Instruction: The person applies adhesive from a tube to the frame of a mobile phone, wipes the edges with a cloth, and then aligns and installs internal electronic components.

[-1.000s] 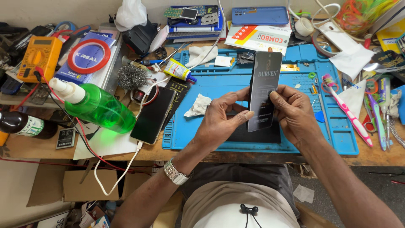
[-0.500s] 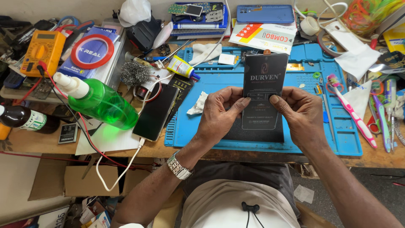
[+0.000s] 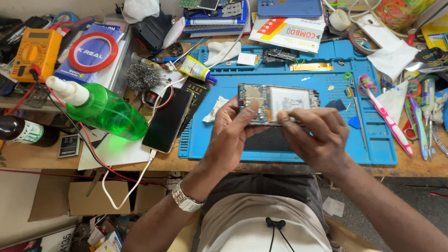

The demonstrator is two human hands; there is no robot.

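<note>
**Hands close on opened phone above blue repair mat**

Left hand (image 3: 235, 133) curled around the near left end of an opened phone (image 3: 278, 103), thumb lying across its exposed back, fingers wrapped underneath. Right hand (image 3: 315, 135) pinched at the phone's lower edge, thumb and forefinger drawn together on it; whether anything small sits between those fingertips, impossible to tell. Phone held flat and lengthwise just above the blue mat (image 3: 298, 74), back cover off, pale battery and circuit board facing up.

At nine o'clock from the phone, a crumpled white tissue (image 3: 217, 108) on the mat's left edge; farther the same way, a black smartphone (image 3: 168, 119) lying face up with a white cable (image 3: 126, 189) plugged into its near end, and beyond it a green spray bottle (image 3: 100, 108) on its side. At ten o'clock, a yellow glue tube (image 3: 197, 70) and a wad of steel wool (image 3: 143, 76). At three o'clock, a pink toothbrush (image 3: 386, 114) on the mat's right side. At twelve o'clock, a white and red box (image 3: 287, 31). Far off at ten o'clock, an orange multimeter (image 3: 36, 52). Silver wristwatch (image 3: 185, 200) on the left wrist.
</note>
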